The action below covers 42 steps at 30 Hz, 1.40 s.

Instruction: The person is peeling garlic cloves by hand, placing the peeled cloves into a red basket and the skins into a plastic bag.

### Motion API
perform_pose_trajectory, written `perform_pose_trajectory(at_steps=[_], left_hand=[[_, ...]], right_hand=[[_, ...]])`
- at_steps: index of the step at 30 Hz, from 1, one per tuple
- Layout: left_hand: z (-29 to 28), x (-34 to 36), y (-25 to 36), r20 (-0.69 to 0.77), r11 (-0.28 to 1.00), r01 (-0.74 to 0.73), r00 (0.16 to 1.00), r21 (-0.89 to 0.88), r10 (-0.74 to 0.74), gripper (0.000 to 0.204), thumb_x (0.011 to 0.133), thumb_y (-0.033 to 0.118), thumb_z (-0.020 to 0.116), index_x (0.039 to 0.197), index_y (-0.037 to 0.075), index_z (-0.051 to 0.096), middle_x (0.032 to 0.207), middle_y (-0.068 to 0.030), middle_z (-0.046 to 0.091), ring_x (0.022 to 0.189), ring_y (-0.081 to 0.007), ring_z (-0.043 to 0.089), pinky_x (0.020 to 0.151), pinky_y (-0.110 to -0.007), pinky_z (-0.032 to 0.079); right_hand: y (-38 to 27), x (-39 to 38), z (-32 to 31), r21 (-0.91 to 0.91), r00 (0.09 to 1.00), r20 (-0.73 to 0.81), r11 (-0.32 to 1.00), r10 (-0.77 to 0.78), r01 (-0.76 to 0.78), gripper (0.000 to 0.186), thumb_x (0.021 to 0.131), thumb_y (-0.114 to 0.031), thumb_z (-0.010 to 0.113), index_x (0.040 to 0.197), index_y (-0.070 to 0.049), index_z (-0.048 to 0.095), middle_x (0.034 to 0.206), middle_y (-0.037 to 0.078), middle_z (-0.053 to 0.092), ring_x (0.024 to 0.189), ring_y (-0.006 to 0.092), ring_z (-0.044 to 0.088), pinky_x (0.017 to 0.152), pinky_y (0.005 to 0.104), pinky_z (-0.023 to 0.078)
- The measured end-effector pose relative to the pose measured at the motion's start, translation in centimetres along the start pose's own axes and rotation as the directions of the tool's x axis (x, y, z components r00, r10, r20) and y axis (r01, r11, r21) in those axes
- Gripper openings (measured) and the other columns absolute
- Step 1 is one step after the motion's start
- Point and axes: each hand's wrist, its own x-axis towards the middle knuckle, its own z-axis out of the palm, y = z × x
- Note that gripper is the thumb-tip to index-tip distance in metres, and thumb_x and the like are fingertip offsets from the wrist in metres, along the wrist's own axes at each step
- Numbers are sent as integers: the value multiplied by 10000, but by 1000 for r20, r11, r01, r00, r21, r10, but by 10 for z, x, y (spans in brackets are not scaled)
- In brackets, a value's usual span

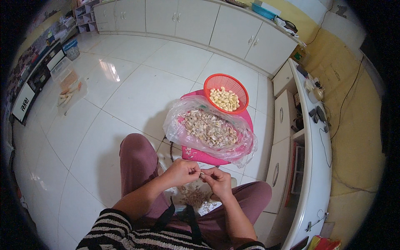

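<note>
In the head view, two bare hands met low in the middle, over the gap between the person's knees. One red round plastic mesh basket (234,82) stood at the far side of one bright pink, rounded stool (196,156), holding a heap of ivory peeled garlic cloves (224,99), too many and too overlapped to count. Beside it, on the near side, spread one clear, crumpled plastic bag (172,123), opened around a larger pile of pale purplish-white unpeeled garlic cloves (210,129), also past counting. One small pale clove (202,174) was between the two hands, just short of the stool's near edge, partly covered by fingertips. The right hand (219,181) had its thumb and forefinger clamped on that clove, leaving hardly any gap. The left hand (185,171) had its fingers curled in, thumb and forefinger tips together at the clove's other side; whether they gripped it or merely touched it could not be told. Below the hands lay one loose scatter of thin, brownish, papery skins (194,197), the pieces too small to count, between two knees in dusty mauve trousers (139,160).
</note>
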Motion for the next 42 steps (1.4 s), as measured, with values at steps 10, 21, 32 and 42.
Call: perform_pose_trajectory(at_steps=[10, 21, 32, 42], left_hand=[[2, 3, 2, -22, 961, 177, 982, -212, -186, 55, 690, 17, 614, 715, 22, 564, 651, 16, 555, 603, -31, 494, 539, -202, 419], [8, 3, 2, -86, 958, 115, 986, -262, -142, 127, 702, 80, 637, 663, 39, 523, 560, 31, 515, 515, -15, 449, 460, -203, 375], [-6, 5, 12, 2, 981, -146, 989, -129, 148, 208, 748, 42, 634, 956, 41, 628, 787, -43, 572, 737, -87, 539, 624, -221, 450], [1, 5, 12, -156, 990, -120, 982, -70, 108, 149, 761, 49, 635, 907, 19, 645, 791, -56, 610, 721, -96, 567, 619, -223, 460]], right_hand=[[-1, 6, 5, 28, 994, -77, 996, -79, 82, 133, 768, -47, 624, 893, -6, 604, 790, 49, 623, 731, 95, 579, 648, 236, 465], [-4, 4, 1, -5, 996, -19, 996, -84, 84, 132, 791, -41, 599, 916, 0, 588, 802, 33, 608, 729, 100, 573, 676, 231, 462], [-8, 5, -9, 345, 956, 276, 918, 102, -197, 105, 850, -113, 547, 878, -13, 566, 774, 33, 590, 699, 107, 556, 661, 238, 457], [-2, 7, -3, 447, 989, 85, 883, 122, -147, 86, 837, -94, 559, 867, -14, 571, 777, 44, 605, 664, 103, 560, 622, 229, 456]])
